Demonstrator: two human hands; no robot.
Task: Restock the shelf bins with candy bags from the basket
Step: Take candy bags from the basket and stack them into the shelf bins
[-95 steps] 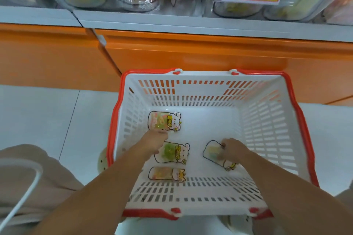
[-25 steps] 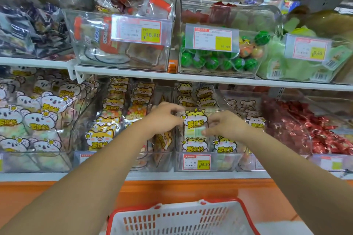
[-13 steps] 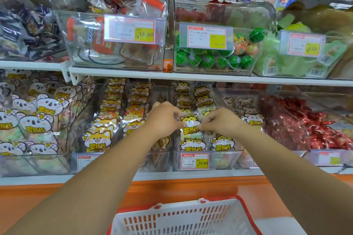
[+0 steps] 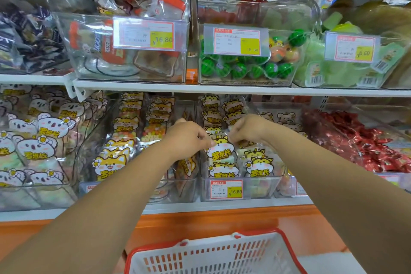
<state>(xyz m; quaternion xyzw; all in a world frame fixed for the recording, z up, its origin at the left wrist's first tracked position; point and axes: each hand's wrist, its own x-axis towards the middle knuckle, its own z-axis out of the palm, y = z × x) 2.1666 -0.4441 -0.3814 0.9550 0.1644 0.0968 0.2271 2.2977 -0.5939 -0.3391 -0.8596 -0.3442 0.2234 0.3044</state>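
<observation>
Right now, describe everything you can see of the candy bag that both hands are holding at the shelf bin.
The clear plastic candy bag bears a white cartoon animal face with yellow ears and yellow lettering; pale sweets show below. It stands upright, front left in the transparent plastic shelf bin, against similar bags. The left hand and right hand pinch its top corners.

A shop – stocked shelf bins [image 4: 241, 187], price tags [image 4: 226, 189], shopping basket [image 4: 213, 253]
</observation>
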